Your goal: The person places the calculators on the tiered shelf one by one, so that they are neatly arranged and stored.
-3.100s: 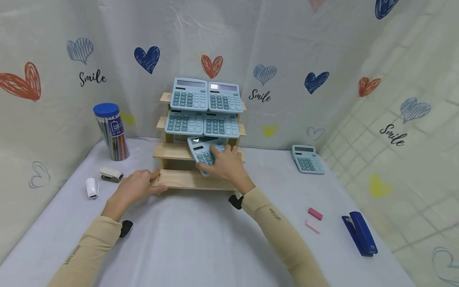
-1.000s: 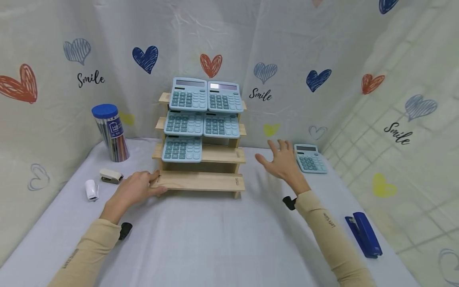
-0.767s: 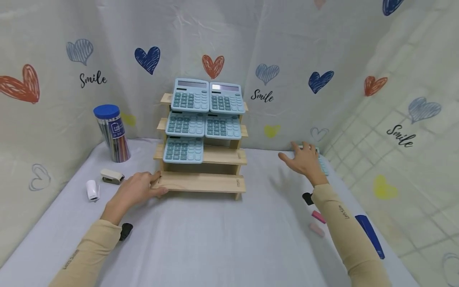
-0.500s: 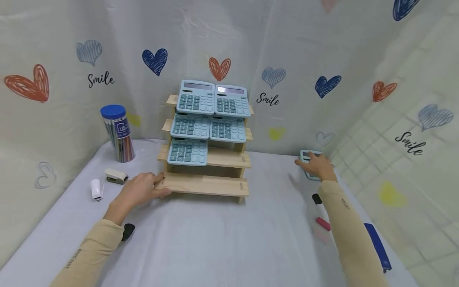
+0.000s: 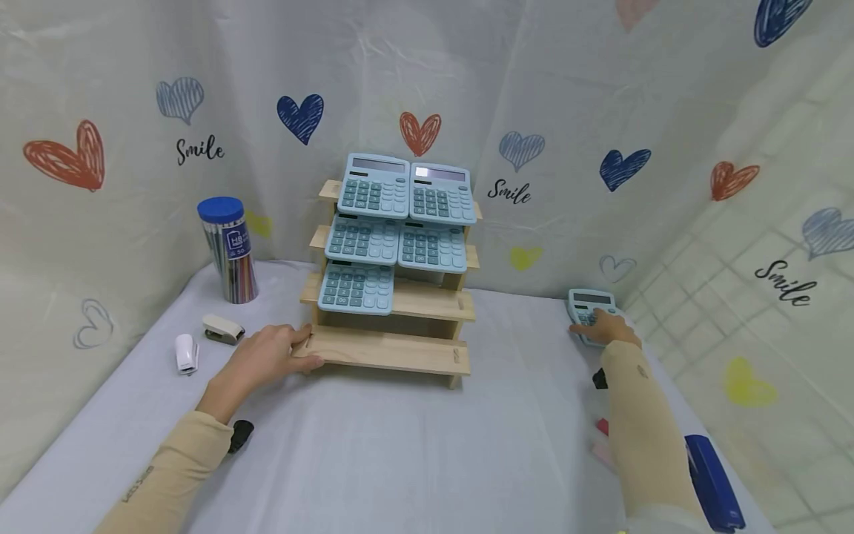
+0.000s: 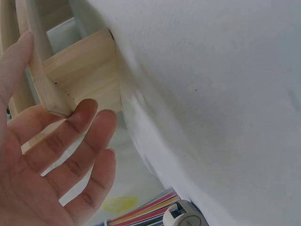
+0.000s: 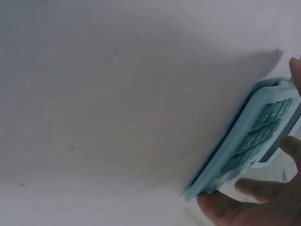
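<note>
At the lower left end of a tiered wooden rack (image 5: 387,348), my left hand (image 5: 267,356) pinches the bottom shelf between thumb and index finger. The left wrist view shows that shelf's end (image 6: 51,94) by the fingertips, the other fingers extended. Far to the right, my right hand (image 5: 610,328) is spread over the lower part of a light blue calculator (image 5: 590,298) lying on the table. In the right wrist view one fingertip touches a corner of the calculator (image 7: 249,141). The thumb is close by the opposite side.
Light blue calculators fill the rack's top two tiers in pairs; one calculator (image 5: 356,288) sits left on the third. A pencil tub (image 5: 230,252), beige stapler (image 5: 223,330) and small white object (image 5: 186,354) stand left. Pink erasers (image 5: 603,427) and a blue stapler (image 5: 714,482) lie right.
My right hand has set a calculator on the left of the third tier, let it go and moved right to the calculator on the table. My left hand keeps its hold.
</note>
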Available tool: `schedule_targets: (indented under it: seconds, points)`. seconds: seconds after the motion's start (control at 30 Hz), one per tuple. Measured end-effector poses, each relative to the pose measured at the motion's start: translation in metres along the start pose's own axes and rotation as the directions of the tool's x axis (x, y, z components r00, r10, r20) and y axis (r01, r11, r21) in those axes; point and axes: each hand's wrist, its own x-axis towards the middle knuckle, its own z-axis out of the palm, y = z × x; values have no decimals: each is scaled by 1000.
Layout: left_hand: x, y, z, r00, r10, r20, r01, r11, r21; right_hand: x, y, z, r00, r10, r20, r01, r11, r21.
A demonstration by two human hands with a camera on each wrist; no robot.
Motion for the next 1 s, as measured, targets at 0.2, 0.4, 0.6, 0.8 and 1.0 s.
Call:
schedule_targets:
  seconds: [0.2,0.4,0.6,0.8,1.0]
  points:
    - [0,3,1,1000,1,4,-1,1000,6,-6,9,4,999,49,-4,-49,999,-1]
    - [-1,4,1,1000,12,2,-12,1000,10,-17,3,4,997,70,29,-72,995,65]
    - [-2,2,0,1000,24,-10,-24,1000,15,-21,-9,-6,996,25,88,-33,995,91]
    - [-2,1,-1,999,44,-9,-44,998,34,-36,-31,-15,995,-57,79,53,997,48]
    - [-3,2,-2,998,56,-3,-56,997,47,-68,-64,-18,976,-214,-46,216,975,47]
